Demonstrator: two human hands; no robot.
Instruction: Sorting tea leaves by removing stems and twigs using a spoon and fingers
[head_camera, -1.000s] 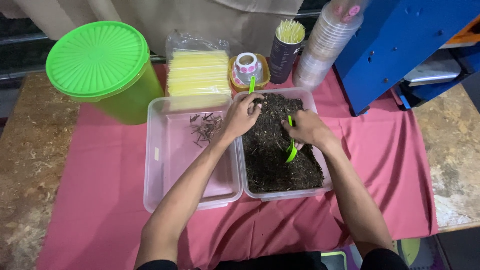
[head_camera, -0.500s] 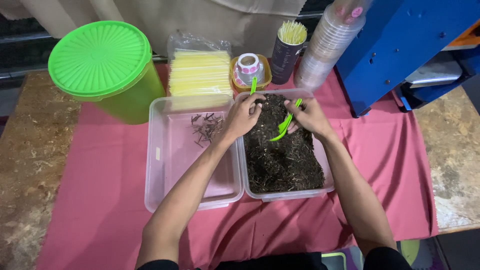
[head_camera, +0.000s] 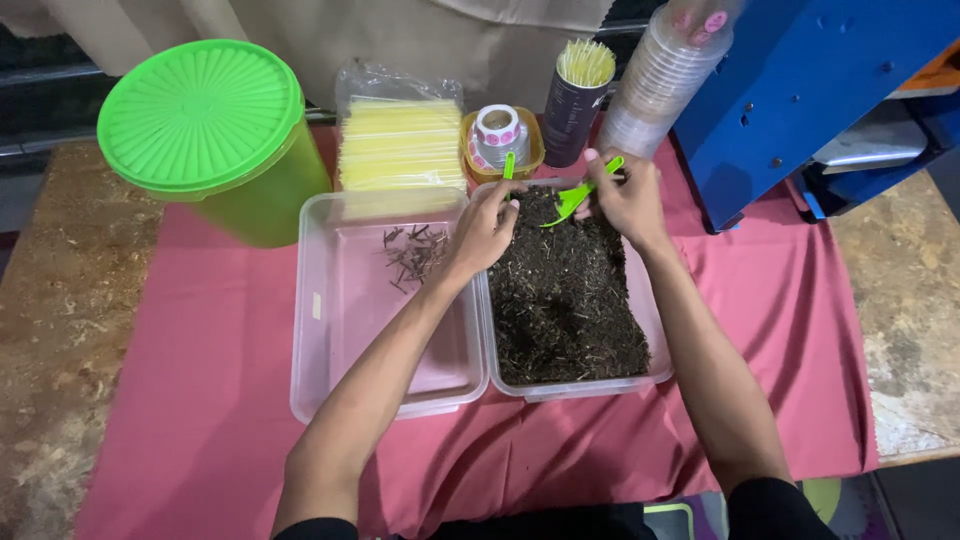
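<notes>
Green scoop (head_camera: 575, 198), now lifted up at the far end of the right tub (head_camera: 655, 345), just above the dark crumbly stuff (head_camera: 565, 300). A second ago, down low in the middle of that dark stuff; half a second ago, halfway up the tub. So, a slide away from the body and then a lift. Looks like one pass through the dark stuff done, with the scoop out of it and free.

Right hand (head_camera: 625, 195) clamped tight on the scoop handle, fingers wrapped round, thumb on top.

Left hand (head_camera: 482, 232) in much the same spot as before, at the rim between the two tubs. Fingers bent, tips down at the edge of the dark stuff. Shut on something or not: hard to tell. Thin green stick (head_camera: 507, 165) poking up just past those fingers.

Left tub (head_camera: 340, 340) right beside, touching the other tub, with only a small pile of twigs (head_camera: 412, 255) at its far end. Pile no bigger than before.

Under both tubs, pink cloth (head_camera: 200, 380). Farther back: green bucket with lid (head_camera: 200, 120), bag of yellow straws (head_camera: 400, 145), roll of stickers (head_camera: 495, 128), stack of clear cups (head_camera: 655, 85), blue machine (head_camera: 800, 90).
</notes>
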